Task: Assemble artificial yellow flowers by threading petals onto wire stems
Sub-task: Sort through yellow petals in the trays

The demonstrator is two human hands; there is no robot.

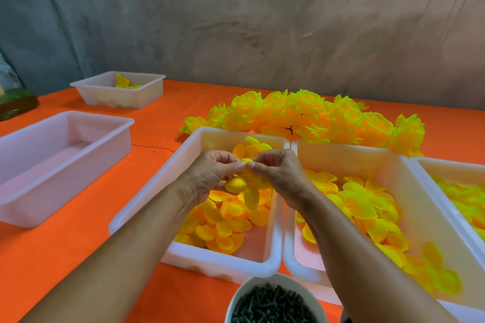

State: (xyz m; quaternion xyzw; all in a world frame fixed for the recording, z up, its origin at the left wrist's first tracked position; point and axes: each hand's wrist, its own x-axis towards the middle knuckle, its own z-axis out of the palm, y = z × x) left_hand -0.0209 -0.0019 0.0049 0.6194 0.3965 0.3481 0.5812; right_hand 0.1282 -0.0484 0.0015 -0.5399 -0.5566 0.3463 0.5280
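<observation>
Both hands meet above the middle white tray. My left hand and my right hand pinch a yellow petal piece between thumbs and forefingers; its lobes hang down below the fingers. No wire stem shows between the fingers. The tray under them holds several loose yellow petals. A bowl of dark green stem pieces sits at the near edge. Finished yellow flowers lie in a heap behind the trays.
A second tray of larger petals stands right of the middle one, and a third tray at the far right. An empty white tray sits left, a smaller tray with few petals far left. Orange cloth covers the table.
</observation>
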